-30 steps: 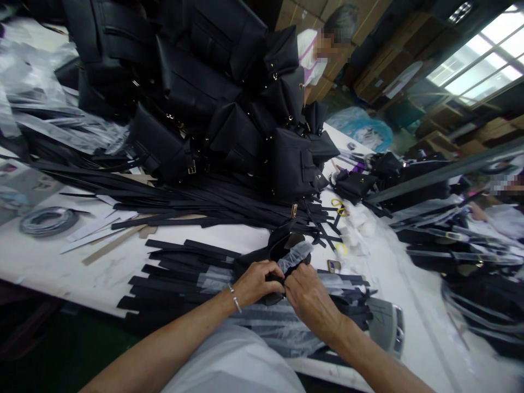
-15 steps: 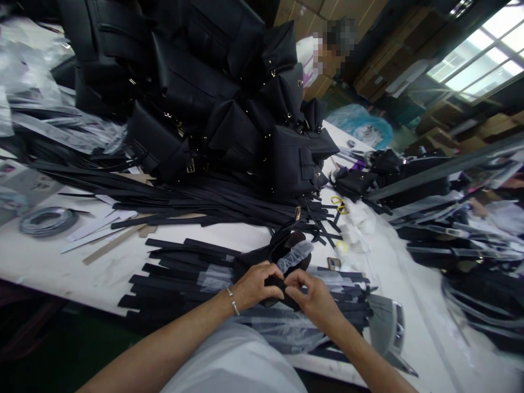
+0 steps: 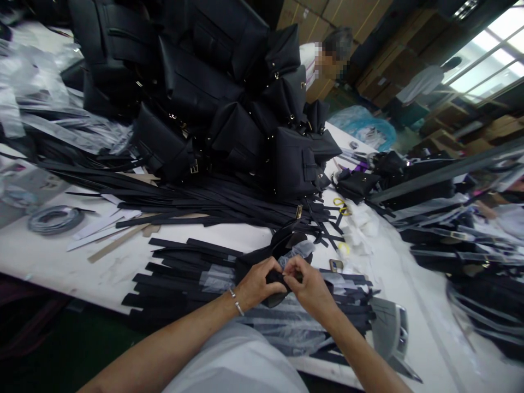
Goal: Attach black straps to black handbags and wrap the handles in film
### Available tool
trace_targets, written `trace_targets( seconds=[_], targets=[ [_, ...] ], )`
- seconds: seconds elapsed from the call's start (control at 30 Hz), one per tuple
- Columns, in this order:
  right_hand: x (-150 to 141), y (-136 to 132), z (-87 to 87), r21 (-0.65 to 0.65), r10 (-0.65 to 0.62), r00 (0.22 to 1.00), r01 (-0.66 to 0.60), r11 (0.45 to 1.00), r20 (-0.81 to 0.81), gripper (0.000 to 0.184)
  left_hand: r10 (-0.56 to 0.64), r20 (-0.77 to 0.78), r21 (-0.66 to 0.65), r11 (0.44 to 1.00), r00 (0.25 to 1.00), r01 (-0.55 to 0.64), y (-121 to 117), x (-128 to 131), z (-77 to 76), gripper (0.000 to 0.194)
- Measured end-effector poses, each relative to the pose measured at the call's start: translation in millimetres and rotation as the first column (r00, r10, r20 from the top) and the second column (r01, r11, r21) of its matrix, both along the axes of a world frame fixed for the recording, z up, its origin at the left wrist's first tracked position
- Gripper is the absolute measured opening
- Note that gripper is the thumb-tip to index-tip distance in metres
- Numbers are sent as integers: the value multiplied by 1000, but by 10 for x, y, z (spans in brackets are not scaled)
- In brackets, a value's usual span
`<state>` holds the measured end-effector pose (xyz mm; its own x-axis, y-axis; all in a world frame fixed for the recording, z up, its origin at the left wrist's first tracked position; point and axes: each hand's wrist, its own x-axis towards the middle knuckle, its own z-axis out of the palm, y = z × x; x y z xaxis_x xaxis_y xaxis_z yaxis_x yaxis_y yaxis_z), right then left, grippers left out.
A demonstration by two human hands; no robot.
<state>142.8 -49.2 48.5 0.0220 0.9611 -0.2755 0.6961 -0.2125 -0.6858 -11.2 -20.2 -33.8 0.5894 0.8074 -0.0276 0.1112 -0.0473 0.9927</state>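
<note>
A small black bag (image 3: 250, 261) lies in front of me on a layer of black strips (image 3: 176, 284). My left hand (image 3: 258, 284), with a silver bracelet at the wrist, is closed around a dark part of the bag, thumb on the near side. Close beside it, my right hand (image 3: 308, 285) pinches at the same part with thumb and fingertips. What exactly lies between those fingertips is too dark to make out. Just beyond both hands, clear plastic wrap (image 3: 302, 250) covers a piece of the bag. A gold buckle (image 3: 299, 212) shows above it.
Black bags (image 3: 200, 76) are heaped at the back, behind long black straps (image 3: 213, 196). At left lies a grey coil (image 3: 55, 219); at right, a grey metal piece (image 3: 388, 327) and yellow-handled scissors (image 3: 339, 206). Two people (image 3: 336, 49) are in the background.
My right hand has shifted slightly up and left, nearer my left hand. The view has moved a little. A second person has come into sight near the window.
</note>
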Motion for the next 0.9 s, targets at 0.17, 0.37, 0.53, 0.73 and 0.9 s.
trace_targets(
  seconds=[0.17,0.37,0.53,0.73,0.9],
  targets=[
    [-18,-7,-42,-48,-76,990,70,996,-123,6,-86,40,-3,996,995,86,183,-222,121,16],
    [4,-27,-34,-19,-49,989,47,999,-138,5,-93,-203,216,967,975,137,327,-286,149,30],
    [6,-10,-6,-9,26,995,-27,1000,-97,10,-172,-249,288,926,953,243,363,-230,206,30],
    [-78,-7,-55,77,254,921,-288,954,297,38,-157,-200,175,965,967,193,359,-221,305,29],
    [-164,36,-65,16,313,851,-352,936,422,13,-89,-164,50,994,983,98,311,-224,257,31]
  ],
)
